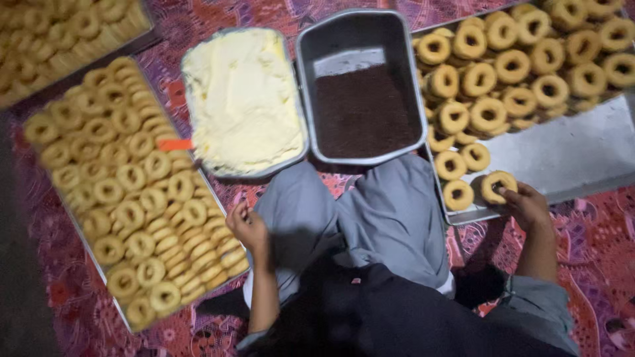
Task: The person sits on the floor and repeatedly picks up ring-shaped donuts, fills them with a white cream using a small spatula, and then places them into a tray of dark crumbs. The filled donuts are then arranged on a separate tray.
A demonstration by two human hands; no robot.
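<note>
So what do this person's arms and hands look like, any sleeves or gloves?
Both the left hand and the right hand are bare, with no gloves. No rings or watch can be made out. The forearms are uncovered; grey sleeves are pushed up near the elbows.

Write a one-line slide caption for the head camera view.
Right hand grips a ring doughnut on a metal tray; left hand hangs empty beside the cream pan.

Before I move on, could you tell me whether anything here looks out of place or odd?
One thing stands out: a small orange piece lies on the left tray of ring pastries, at its edge by the cream tin. It matches nothing around it; I cannot tell what it is. Nothing looks spilled.
</note>
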